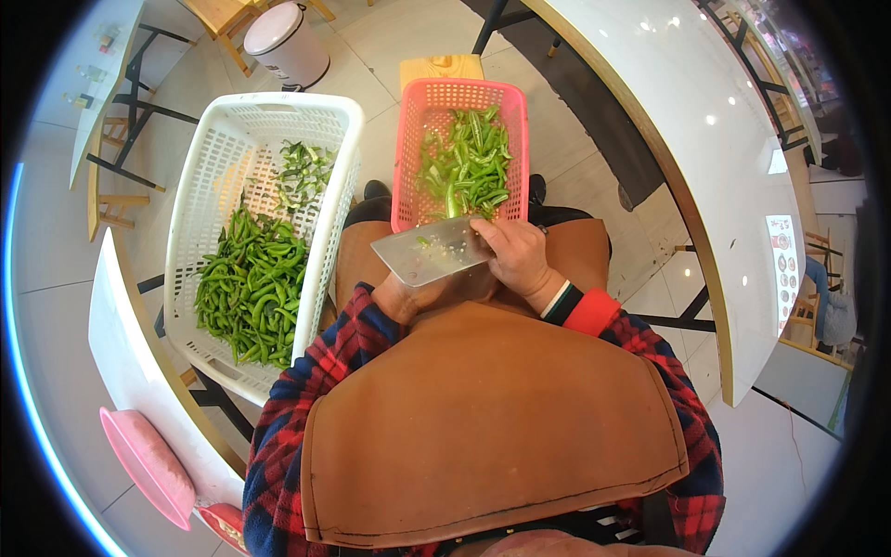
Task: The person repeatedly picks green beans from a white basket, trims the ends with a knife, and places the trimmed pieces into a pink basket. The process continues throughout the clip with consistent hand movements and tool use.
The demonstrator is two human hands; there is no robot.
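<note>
My right hand (521,256) grips a broad-bladed cleaver (435,254), its metal blade pointing left over my lap. Wet specks, pale seeds and a bit of green cling to the blade. Beneath it is my left hand (402,298), mostly covered, so its fingers and anything in them are hidden. Just beyond the blade, a pink plastic basket (521,150) contains split green chili peppers (473,157). To the left stands a larger white plastic basket (341,132). Whole green chili peppers (254,285) are heaped in its near part, with stems and trimmings (303,174) in its far right part.
A brown apron (487,418) covers my lap and chest. The pink basket rests on a wooden stool (442,66). White tables flank me at right (696,118) and left (129,320); a pink basin (150,466) is at lower left. A lidded bin (289,49) stands on the tiled floor.
</note>
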